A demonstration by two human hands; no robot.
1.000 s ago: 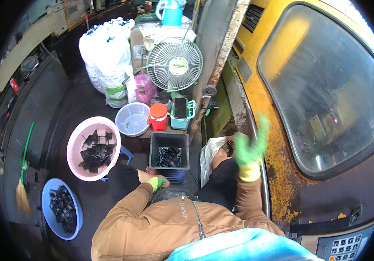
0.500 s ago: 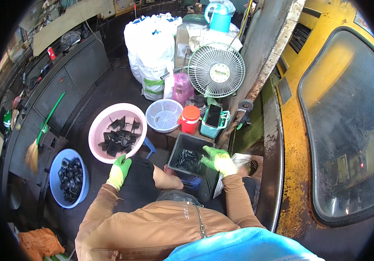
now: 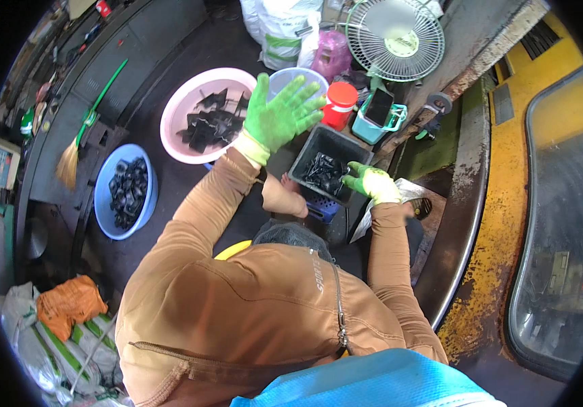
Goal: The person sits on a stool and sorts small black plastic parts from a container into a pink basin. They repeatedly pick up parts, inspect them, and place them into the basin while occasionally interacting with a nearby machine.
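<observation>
Up from the near rim of the pink basin point(image 3: 172, 122), the left hand point(image 3: 281, 115) has risen since half a second ago; it now hangs between that basin and the black bin point(image 3: 342, 146), hiding part of the pale basin point(image 3: 298, 76). The right hand point(image 3: 375, 184) stays by the bin, and the whole view has swung a little. Left and right are apart from each other. The left is spread wide, its gloved fingers fanned, with nothing seen in it. The right is at the bin's right edge, thumb and fingers parted and pointing inward; whether it touches the rim I cannot tell.

Small black parts point(image 3: 323, 171) lie in a heap in the bin, which stands above a blue crate point(image 3: 322, 209). Larger black pieces point(image 3: 210, 129) lie in the pink basin. Further left, on the floor, a blue basin point(image 3: 143, 216) holds dark lumps point(image 3: 127, 193). Beyond the bin are a red jar point(image 3: 339, 108) and a teal basket point(image 3: 373, 129) with a phone point(image 3: 378, 108) on it.
</observation>
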